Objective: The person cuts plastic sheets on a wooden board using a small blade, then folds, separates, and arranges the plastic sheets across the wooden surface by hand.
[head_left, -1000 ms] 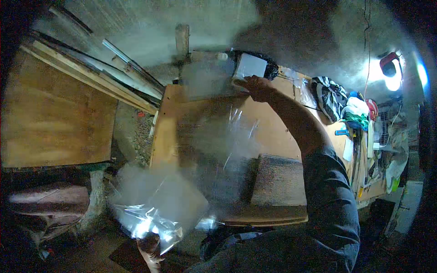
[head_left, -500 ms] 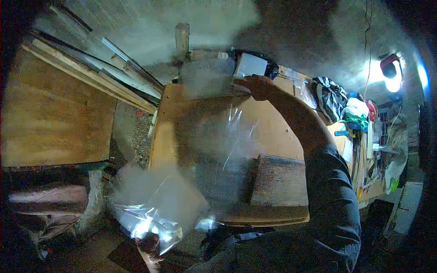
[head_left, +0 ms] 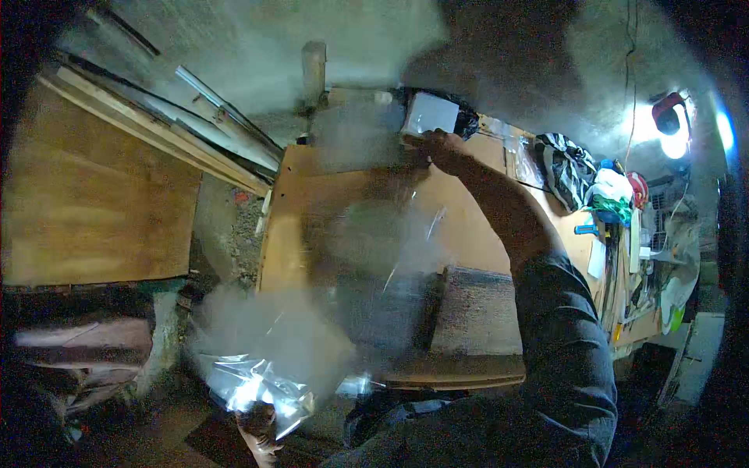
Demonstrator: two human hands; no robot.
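Crumpled, shiny clear plastic (head_left: 261,390) is gripped in my left hand (head_left: 257,427) at the lower left. My right hand (head_left: 446,150) reaches to the far side of the wooden board (head_left: 476,210), just in front of a white box (head_left: 431,114). Its fingers are pressed together, and what they hold, if anything, cannot be made out. Hazy, see-through patches with bright streaks lie between the two hands. Near the board's front edge is a brown textured piece (head_left: 480,312).
At the left stand a plywood sheet (head_left: 94,195) and long wooden strips (head_left: 156,132). A black-and-white plastic bag (head_left: 566,168), a white and green bundle (head_left: 611,191) and a blue-handled tool (head_left: 586,230) lie at the right. A lit lamp (head_left: 672,129) hangs beyond.
My right hand has shifted slightly, staying near the white box. Some bright streaks over the board have faded. My left hand still grips the plastic in nearly the same place.
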